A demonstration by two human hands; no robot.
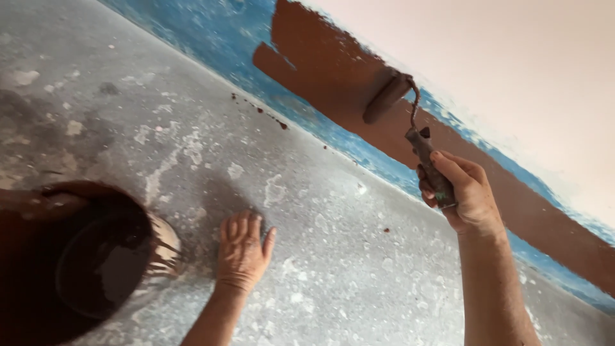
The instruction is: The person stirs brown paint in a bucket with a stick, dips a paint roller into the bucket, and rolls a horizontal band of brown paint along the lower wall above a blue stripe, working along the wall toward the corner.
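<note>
My right hand point(466, 195) grips the handle of a small paint roller point(387, 97). The roller's brown-coated sleeve is pressed against the lower band of the wall point(333, 70), where fresh brown paint covers old blue paint. My left hand point(242, 251) lies flat, palm down with fingers together, on the grey concrete floor point(320, 211). It holds nothing. A bucket point(96, 256) smeared with dark brown paint stands just left of that hand, with brown paint inside.
Above the painted band the wall is pale pink point(512, 70). Blue patches point(218, 38) remain along the base of the wall on both sides of the brown strip. Small brown drips point(259, 110) dot the floor near the wall.
</note>
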